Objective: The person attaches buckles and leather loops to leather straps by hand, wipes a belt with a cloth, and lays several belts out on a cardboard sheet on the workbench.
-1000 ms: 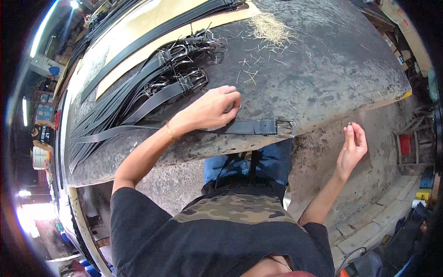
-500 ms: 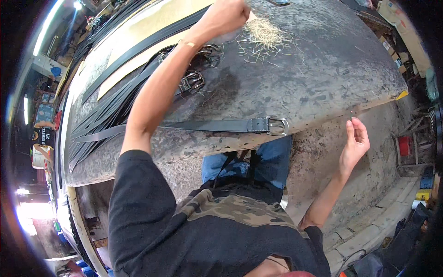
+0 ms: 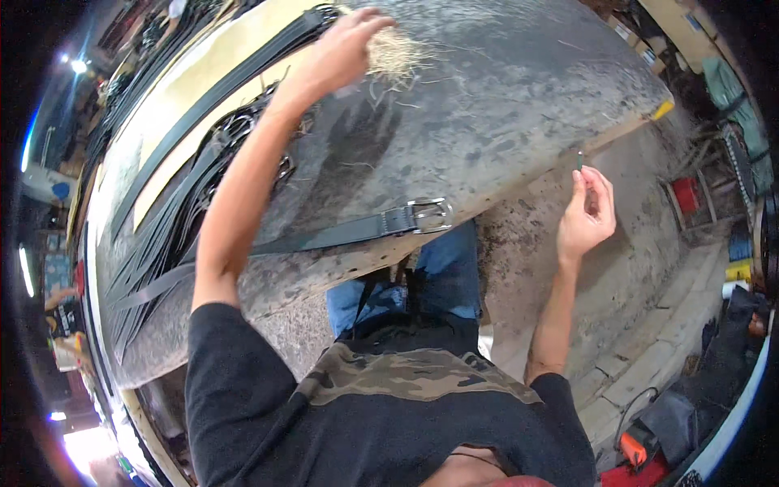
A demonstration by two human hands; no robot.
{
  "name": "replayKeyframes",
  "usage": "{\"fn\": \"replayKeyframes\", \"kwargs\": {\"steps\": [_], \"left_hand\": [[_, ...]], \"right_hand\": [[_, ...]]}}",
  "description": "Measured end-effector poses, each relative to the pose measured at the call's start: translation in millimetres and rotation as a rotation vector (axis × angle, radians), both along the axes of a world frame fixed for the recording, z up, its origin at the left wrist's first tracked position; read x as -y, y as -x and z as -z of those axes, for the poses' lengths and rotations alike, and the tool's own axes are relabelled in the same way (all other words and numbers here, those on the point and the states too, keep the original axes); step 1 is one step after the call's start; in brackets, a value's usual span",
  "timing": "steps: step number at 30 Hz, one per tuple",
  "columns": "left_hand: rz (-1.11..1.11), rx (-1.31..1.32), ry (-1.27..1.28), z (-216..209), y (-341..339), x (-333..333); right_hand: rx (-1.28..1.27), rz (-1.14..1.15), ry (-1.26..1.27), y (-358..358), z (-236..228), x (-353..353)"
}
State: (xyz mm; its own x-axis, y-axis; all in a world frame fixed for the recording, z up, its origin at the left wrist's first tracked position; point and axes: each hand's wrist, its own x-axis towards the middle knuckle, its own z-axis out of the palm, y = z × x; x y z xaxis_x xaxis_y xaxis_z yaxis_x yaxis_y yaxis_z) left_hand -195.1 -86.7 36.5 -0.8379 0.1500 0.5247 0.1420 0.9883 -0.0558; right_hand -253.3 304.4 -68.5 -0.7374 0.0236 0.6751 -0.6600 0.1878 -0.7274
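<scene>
My left hand (image 3: 347, 50) is stretched over the far part of the table, fingers extended and nothing visible in them. Right beside it lies a heap of pale, straw-like strands (image 3: 398, 58). Off the table's near edge, my right hand (image 3: 591, 217) is raised, thumb and fingertips pinched on a small slim dark-green object (image 3: 580, 161) with a shiny tip; its kind is too small to make out. Between my arms, a black leather belt (image 3: 341, 234) lies along the near edge, its silver buckle (image 3: 430, 215) toward the right. My left forearm passes above its strap.
Several black belts with metal buckles (image 3: 235, 126) are bundled on the table's left, next to black straps (image 3: 203, 101) on pale sheets (image 3: 223, 53). The worn grey tabletop (image 3: 503, 105) has a yellow-marked corner (image 3: 663, 110). A red thing (image 3: 686, 195) sits in a frame at right.
My left hand has gone from closed fingers to extended ones above the strands. The small object in my right hand now shows upright. The whole view has turned and shifted.
</scene>
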Motion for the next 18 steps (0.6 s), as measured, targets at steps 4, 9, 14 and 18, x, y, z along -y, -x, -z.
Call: {"fn": "replayKeyframes", "kwargs": {"steps": [4,9,14,18], "left_hand": [[0.001,-0.032,-0.031,-35,-48,-40],[-0.115,0.083,-0.156,-47,-99,-60],[-0.071,0.118,-0.172,-41,-116,-73],[-0.036,0.064,-0.172,-34,-116,-78]], "right_hand": [[-0.107,-0.002,-0.218,9,21,6],[0.168,-0.066,-0.156,10,16,8],[0.645,-0.603,0.58,38,15,-15],[0.792,-0.673,0.459,53,24,-19]]}}
